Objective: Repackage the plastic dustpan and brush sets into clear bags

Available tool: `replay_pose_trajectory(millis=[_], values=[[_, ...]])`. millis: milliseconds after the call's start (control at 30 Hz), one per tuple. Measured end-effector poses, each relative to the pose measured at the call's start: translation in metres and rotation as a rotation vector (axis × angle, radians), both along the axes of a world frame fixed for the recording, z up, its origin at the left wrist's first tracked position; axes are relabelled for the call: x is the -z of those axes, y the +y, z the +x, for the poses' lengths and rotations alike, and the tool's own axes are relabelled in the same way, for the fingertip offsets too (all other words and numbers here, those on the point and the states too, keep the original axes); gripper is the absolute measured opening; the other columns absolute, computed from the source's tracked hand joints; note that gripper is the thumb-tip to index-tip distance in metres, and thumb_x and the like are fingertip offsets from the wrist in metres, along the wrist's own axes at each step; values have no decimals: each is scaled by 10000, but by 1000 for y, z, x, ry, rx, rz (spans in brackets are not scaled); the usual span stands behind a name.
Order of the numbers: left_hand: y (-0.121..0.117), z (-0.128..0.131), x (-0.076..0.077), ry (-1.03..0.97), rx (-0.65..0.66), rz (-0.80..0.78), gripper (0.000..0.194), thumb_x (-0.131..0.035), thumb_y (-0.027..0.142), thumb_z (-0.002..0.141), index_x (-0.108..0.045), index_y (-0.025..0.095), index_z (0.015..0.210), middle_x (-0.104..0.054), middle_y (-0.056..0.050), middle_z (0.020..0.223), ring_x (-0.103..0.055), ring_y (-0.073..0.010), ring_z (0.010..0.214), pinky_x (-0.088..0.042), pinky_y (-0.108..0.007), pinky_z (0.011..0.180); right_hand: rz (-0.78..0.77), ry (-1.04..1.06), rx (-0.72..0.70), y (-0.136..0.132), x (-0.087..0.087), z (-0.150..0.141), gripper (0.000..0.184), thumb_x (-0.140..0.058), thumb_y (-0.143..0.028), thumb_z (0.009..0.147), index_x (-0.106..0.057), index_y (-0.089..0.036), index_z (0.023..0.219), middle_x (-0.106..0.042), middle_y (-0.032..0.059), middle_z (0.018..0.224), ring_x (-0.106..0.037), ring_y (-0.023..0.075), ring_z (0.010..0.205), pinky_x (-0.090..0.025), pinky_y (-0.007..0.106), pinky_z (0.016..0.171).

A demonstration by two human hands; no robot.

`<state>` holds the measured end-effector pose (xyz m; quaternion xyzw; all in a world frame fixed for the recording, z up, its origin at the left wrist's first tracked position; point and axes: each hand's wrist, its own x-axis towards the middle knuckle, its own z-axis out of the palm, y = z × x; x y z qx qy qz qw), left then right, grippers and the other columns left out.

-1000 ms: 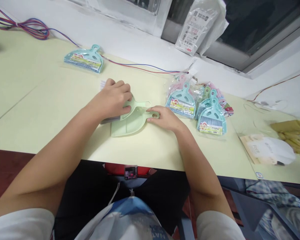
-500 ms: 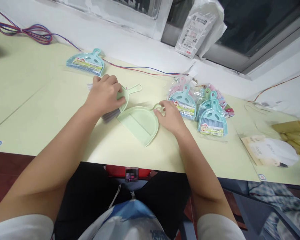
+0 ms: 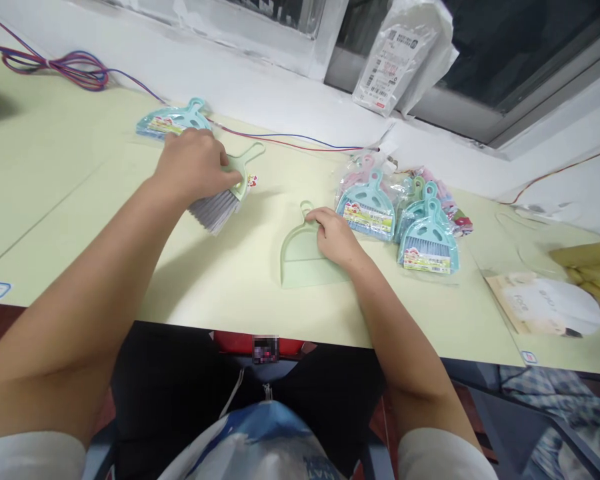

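My left hand [image 3: 197, 163] is closed around the body of a light-green hand brush [image 3: 220, 207], raised over the table. Its grey bristles point down toward me and its looped handle points up and right; a small colourful label shows on it. My right hand [image 3: 334, 235] grips a matching light-green dustpan [image 3: 300, 257] near the base of its handle. The pan lies on the table with its straight edge toward me, and my hand covers its right side. Brush and dustpan are apart.
Bagged blue brush-and-dustpan sets stand on the table [image 3: 240, 280]: one set [image 3: 175, 120] behind my left hand, several [image 3: 427, 243] to the right. Red and blue cables [image 3: 75, 70] run along the wall. A white packet [image 3: 550, 303] lies far right; a plastic bag [image 3: 390, 63] leans at the window.
My left hand has lifted the brush up and left, away from the dustpan. My right hand has turned the dustpan so its straight edge faces me and its handle points away.
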<state>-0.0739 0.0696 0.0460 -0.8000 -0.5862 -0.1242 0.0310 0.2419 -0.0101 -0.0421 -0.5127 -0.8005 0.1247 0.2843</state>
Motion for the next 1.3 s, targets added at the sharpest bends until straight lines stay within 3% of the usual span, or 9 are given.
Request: replay_pose_trajectory(millis=[67,200,367,600,733,833,1033,1300], values=[[9,-5,2,49,-79,-63,372,-628,441,890,-746,93,948,-677,-147,1038,-567,-306,1091,-398,-491,978,6,3,0,0,1,-1,504,-440,22,781,-737,-177,1136,-728,148,1260,-679,295,1231,-497,475,1145],[20,-26,26,89,-239,-141,477,-624,492,860,-726,75,1066,-676,-138,946,-557,-272,963,-407,-469,868,7,4,14,0,2,-2,451,-454,-6,825,-745,-171,1128,-730,155,1264,-677,297,1244,-496,470,1149],[29,-50,51,137,-287,-174,551,-618,537,879,-690,51,1129,-671,-158,1018,-498,-237,918,-388,-433,820,8,13,26,-1,2,-5,385,-452,-59,894,-739,-186,1117,-727,155,1246,-672,297,1237,-483,486,1167],[47,-52,77,-40,-266,-130,569,-603,641,834,-708,112,1015,-664,-77,897,-531,-231,953,-354,-430,832,-5,19,27,-3,0,-6,363,-471,-78,893,-731,-196,1117,-724,155,1257,-662,307,1246,-470,504,1173],[34,-40,73,-81,-178,24,530,-559,532,918,-702,93,1177,-689,-112,1079,-523,-232,1023,-373,-434,870,-15,6,33,-3,-1,-6,346,-477,-86,910,-726,-200,1121,-719,155,1261,-657,313,1251,-467,501,1169],[18,-21,67,-49,-13,2,484,-513,420,990,-665,118,1337,-657,-149,1247,-537,-238,1023,-419,-405,838,-14,-7,27,-3,-2,-6,327,-474,-93,926,-721,-191,1116,-719,162,1248,-662,311,1239,-475,489,1157],[8,7,73,13,-27,-91,475,-508,442,977,-708,149,1293,-658,-224,1276,-637,-388,1106,-495,-473,866,3,-13,34,-4,-2,-8,300,-481,-111,945,-711,-195,1119,-716,163,1244,-659,306,1238,-478,482,1150],[-11,32,70,45,69,-105,451,-498,428,996,-717,118,1240,-668,-230,1260,-688,-397,1098,-538,-459,838,4,-21,33,-5,0,-10,282,-499,-147,971,-708,-180,1159,-696,170,1261,-646,307,1258,-472,474,1158]])
